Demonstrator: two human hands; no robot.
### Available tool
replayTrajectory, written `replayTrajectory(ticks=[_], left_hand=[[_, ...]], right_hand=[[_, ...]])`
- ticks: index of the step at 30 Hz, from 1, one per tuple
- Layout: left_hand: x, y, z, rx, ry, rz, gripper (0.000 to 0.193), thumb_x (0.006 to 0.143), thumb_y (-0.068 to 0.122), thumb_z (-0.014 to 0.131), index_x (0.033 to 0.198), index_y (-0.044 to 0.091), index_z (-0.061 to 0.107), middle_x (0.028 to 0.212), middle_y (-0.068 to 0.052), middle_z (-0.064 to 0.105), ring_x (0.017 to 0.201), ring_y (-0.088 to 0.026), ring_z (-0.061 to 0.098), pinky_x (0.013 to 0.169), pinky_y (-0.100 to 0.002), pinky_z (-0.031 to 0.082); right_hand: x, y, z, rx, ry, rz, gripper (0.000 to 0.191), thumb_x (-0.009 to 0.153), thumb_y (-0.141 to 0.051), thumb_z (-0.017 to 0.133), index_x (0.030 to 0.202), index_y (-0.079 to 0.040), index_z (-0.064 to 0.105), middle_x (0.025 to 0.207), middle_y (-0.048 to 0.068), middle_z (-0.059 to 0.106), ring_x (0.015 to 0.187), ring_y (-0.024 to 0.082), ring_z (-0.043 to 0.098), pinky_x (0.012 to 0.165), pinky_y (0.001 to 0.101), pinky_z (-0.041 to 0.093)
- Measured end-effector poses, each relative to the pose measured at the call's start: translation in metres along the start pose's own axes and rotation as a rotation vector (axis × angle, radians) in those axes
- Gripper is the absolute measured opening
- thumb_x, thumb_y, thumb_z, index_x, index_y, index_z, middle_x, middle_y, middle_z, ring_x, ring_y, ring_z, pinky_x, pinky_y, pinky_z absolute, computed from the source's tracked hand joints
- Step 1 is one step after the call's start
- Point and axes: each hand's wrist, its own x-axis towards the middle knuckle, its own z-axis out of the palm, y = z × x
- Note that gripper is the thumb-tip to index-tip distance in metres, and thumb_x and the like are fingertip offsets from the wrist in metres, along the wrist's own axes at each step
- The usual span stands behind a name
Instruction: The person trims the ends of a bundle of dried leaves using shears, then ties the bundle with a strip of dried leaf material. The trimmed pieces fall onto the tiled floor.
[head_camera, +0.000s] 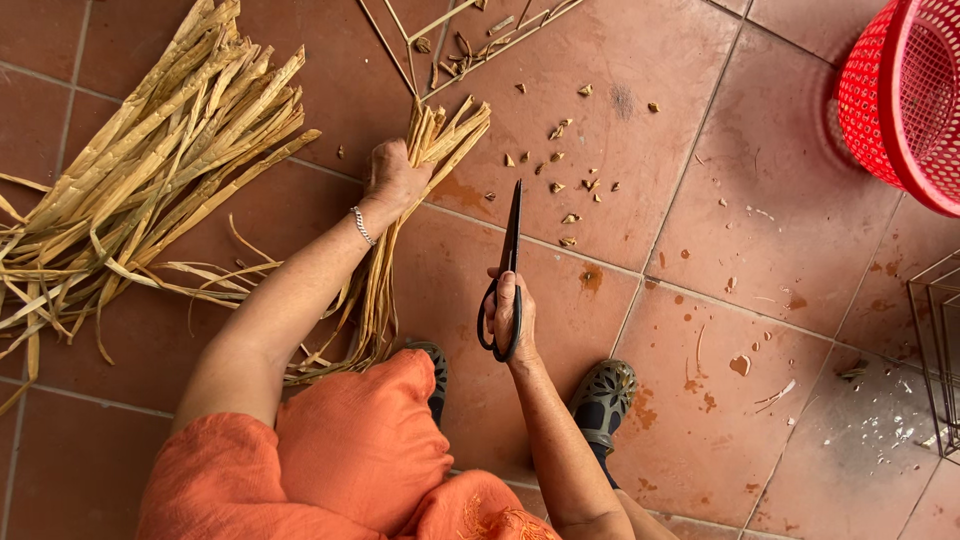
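Red plastic mesh basket (900, 95) stands at the upper right corner of the head view, cut off by the frame edge; its contents cannot be seen from this angle; a wire rack (940, 350) shows partly at the right edge below it.

Left hand (393, 178) is closed around a bundle of dried reed strips (400, 230); the fingers wrap the bundle near its upper end; the cut tips fan out just past the knuckles; the rest of the bundle runs down along the forearm toward the orange-clad knee (365, 440); a thin bracelet (362, 226) sits at the wrist.

Right hand (507, 315) is clamped on the looped handles of black scissors (510, 255); the blades lie together and point up the frame, just beside the bundle tips but apart from them.

Loose pile of reed strips (150, 170) lies on the terracotta tile floor (720, 250) at the left, well apart from the scissors; small cut scraps (565, 180) are scattered on the tiles between the blade tip and the upper edge; two dark shoes (603, 395) rest on the tiles below the hands.
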Motion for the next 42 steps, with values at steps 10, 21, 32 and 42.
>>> replayTrajectory(ticks=[10,21,32,42], left_hand=[[-0.051,0.022,-0.032,-0.434,-0.504,-0.187,0.018,0.08,0.021,0.079,0.084,0.006,0.07,0.075,-0.005,0.068,0.065,-0.012,0.067,0.064,-0.032,0.064],[-0.073,0.02,-0.015,-0.451,-0.564,0.005,0.061,0.075,0.021,0.084,0.13,0.004,0.063,0.114,-0.009,0.068,0.109,-0.019,0.063,0.099,-0.038,0.047],[-0.081,0.025,-0.002,-0.663,-0.724,-0.297,0.021,0.095,0.023,0.072,0.105,0.008,0.062,0.082,-0.002,0.064,0.074,-0.008,0.066,0.065,-0.025,0.061],[-0.054,0.005,-0.01,-0.6,-0.484,-0.303,0.022,0.078,0.013,0.078,0.092,0.007,0.062,0.077,-0.001,0.062,0.061,-0.011,0.065,0.053,-0.028,0.063]], right_hand=[[0.025,-0.004,-0.003,-0.027,-0.03,-0.226,0.076,0.107,-0.064,0.033,0.145,-0.001,0.051,0.078,-0.001,0.057,0.061,0.005,0.049,0.053,0.0229,0.044],[0.025,-0.019,-0.008,-0.233,0.108,-0.208,0.073,0.105,-0.065,0.029,0.129,-0.005,0.063,0.059,-0.001,0.049,0.052,0.009,0.048,0.05,0.0276,0.041],[0.015,-0.008,0.015,-0.272,0.103,-0.227,0.059,0.108,-0.055,0.034,0.114,-0.006,0.066,0.061,0.001,0.053,0.055,0.011,0.056,0.052,0.0316,0.046],[0.02,-0.009,-0.007,0.091,0.079,-0.128,0.061,0.106,-0.057,0.037,0.116,-0.001,0.06,0.06,-0.003,0.044,0.047,0.006,0.038,0.042,0.0247,0.033]])
